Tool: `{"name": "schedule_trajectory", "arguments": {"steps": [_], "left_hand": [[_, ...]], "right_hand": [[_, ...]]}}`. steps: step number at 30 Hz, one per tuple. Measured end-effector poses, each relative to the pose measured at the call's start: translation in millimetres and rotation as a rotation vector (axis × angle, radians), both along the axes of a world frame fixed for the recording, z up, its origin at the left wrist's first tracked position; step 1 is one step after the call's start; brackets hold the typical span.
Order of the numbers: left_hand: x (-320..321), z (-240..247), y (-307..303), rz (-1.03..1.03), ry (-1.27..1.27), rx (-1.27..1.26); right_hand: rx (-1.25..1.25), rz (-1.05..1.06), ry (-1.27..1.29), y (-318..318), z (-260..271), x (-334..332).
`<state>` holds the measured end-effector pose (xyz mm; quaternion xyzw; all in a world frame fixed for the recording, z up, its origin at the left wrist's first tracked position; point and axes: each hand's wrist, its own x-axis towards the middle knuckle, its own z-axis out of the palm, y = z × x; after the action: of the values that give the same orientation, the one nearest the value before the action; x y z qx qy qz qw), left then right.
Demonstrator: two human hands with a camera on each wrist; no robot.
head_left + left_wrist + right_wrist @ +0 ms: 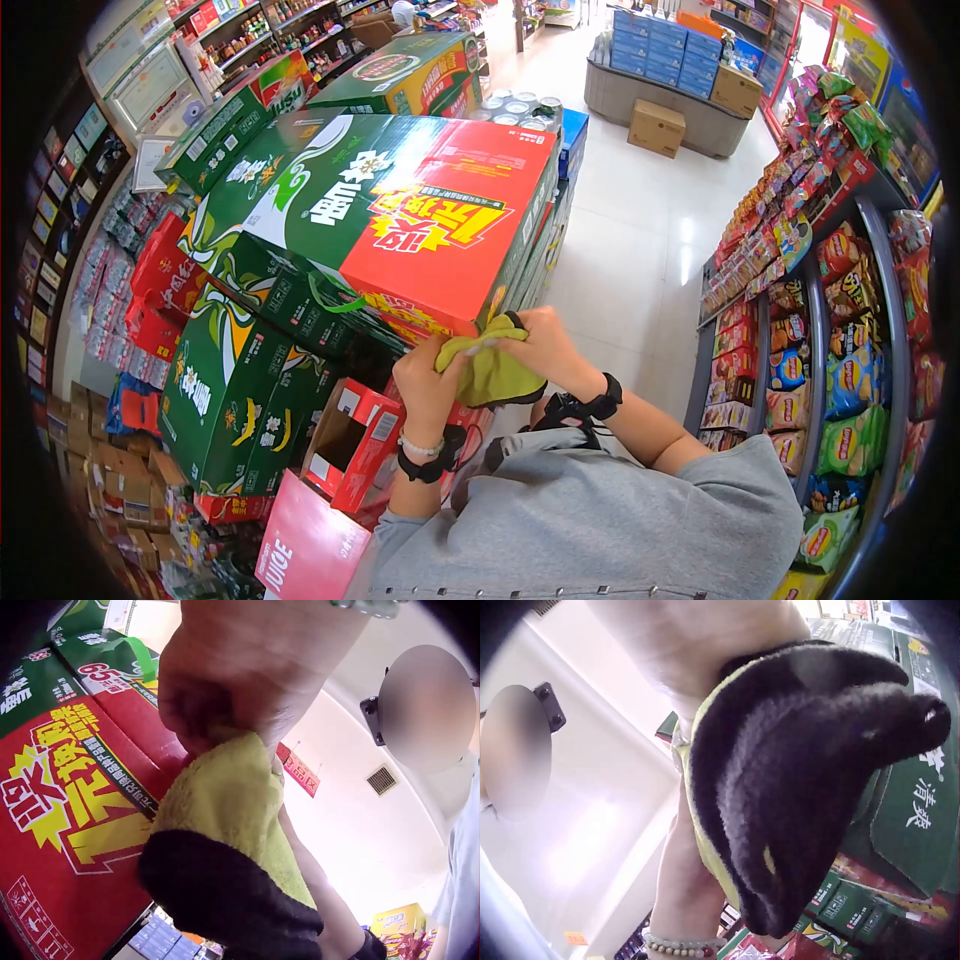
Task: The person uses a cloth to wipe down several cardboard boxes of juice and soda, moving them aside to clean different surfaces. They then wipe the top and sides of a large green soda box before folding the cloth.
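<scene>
A yellow-green cloth [490, 365] with a black edge is bunched between both hands in front of a stack of green and red cartons [400, 215]. My left hand [428, 375] grips its left side, a bead bracelet on the wrist. My right hand [545, 345] grips its top right, against the corner of the top carton. In the left wrist view the left hand [240, 671] pinches the cloth [225, 806] beside the red carton face [67, 832]. In the right wrist view the cloth's dark side [795, 772] fills the frame below the right hand [697, 637].
More green cartons [230, 380] and red boxes [355, 450] are stacked low on the left. A snack shelf [830, 340] lines the right. A pale tiled aisle [630, 240] runs between them toward a counter with brown boxes [655, 125].
</scene>
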<state>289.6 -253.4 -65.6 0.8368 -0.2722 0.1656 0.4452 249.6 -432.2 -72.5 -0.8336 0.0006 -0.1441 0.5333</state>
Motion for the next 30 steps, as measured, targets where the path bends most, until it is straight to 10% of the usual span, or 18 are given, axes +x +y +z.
{"name": "schedule_trajectory", "arguments": {"steps": [30], "left_hand": [[-6,-7,3,0.034,-0.018,0.096]], "right_hand": [[-0.137,-0.030,-0.065,3,-20,-6]]}}
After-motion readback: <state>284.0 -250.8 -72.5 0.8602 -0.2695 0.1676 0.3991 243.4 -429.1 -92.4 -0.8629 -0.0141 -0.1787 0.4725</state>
